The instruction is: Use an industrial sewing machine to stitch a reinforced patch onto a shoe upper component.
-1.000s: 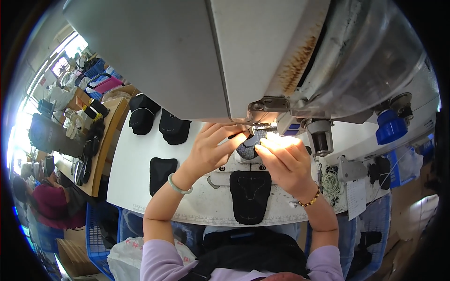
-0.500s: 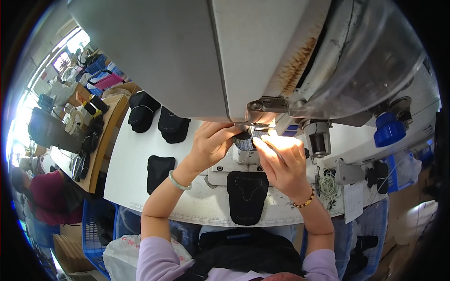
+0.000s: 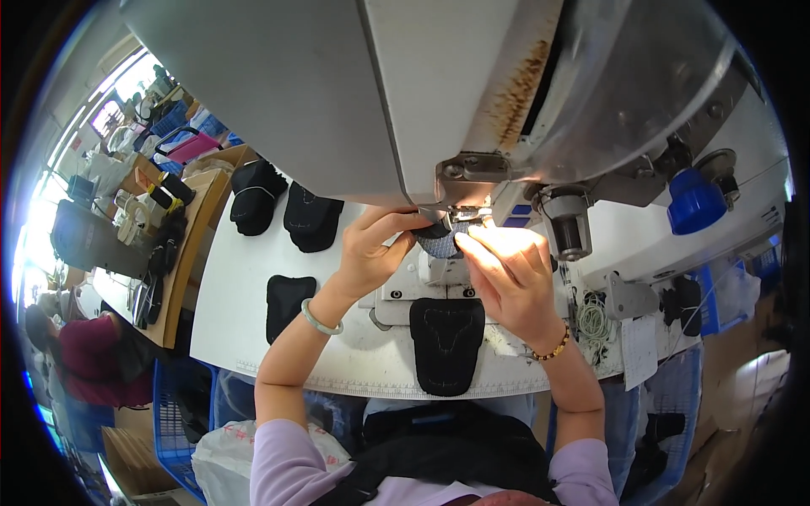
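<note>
A small curved piece of blue-grey textured fabric with a black edge (image 3: 442,245) sits under the lit needle area of a large grey sewing machine (image 3: 278,93). At its left side my left hand (image 3: 375,251) pinches the black edge, fingertips tucked close below the machine head. My right hand (image 3: 513,274) grips the right side between thumb and fingers, in the bright lamp light. The needle itself is too small to make out. Between my forearms, near the table's front edge, lies a black padded piece with a stitched outline (image 3: 447,346).
Another black piece (image 3: 289,308) lies left of my left forearm. Black stacks (image 3: 312,218) stand behind it, one tied (image 3: 257,198). On the right are a blue knob (image 3: 697,202), a thread bobbin (image 3: 570,238) and tangled cord (image 3: 595,320). Blue crates (image 3: 181,422) flank the white table (image 3: 228,333).
The whole view has shifted slightly. Both hands keep their hold on the fabric piece, which shows a little more of its blue-grey face between them.
</note>
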The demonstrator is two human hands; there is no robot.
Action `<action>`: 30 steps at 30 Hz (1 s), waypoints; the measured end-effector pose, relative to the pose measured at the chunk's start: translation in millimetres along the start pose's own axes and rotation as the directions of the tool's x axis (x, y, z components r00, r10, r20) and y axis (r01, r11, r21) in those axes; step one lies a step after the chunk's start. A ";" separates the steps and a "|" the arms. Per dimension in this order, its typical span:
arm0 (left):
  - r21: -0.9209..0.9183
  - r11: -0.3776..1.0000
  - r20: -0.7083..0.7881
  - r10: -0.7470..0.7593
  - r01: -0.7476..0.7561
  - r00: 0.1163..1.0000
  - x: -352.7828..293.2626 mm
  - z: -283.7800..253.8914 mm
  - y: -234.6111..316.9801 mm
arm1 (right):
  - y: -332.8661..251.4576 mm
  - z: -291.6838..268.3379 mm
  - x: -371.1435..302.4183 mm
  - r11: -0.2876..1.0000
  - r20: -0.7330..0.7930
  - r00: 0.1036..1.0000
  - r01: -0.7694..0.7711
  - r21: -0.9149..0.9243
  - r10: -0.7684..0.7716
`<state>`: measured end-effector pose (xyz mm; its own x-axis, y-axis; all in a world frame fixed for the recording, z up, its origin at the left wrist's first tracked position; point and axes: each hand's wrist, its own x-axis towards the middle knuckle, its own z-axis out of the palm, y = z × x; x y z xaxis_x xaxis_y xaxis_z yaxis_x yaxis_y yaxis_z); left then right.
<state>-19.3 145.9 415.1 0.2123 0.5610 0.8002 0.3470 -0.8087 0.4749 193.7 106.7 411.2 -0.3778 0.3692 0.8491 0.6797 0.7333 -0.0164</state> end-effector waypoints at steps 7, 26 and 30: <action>0.197 0.957 0.050 0.206 -0.212 0.977 2.8 -8.6 -1.6 | 2.1 -0.4 4.0 0.999 -0.017 1.000 0.026 0.047 -0.025; 0.392 0.814 0.290 0.333 -0.428 0.897 17.9 -24.0 25.6 | -4.2 0.2 0.5 0.995 0.007 0.995 0.099 -0.014 -0.099; 0.377 0.831 0.293 0.311 -0.409 0.904 14.8 -24.8 25.3 | -5.0 -0.8 -2.2 0.996 0.027 0.996 0.084 -0.010 -0.084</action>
<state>-30.1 129.4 448.1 0.5678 0.3072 0.7637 0.5465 -0.8345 -0.0706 191.6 101.8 409.8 -0.4499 0.3215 0.8332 0.6521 0.7557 0.0605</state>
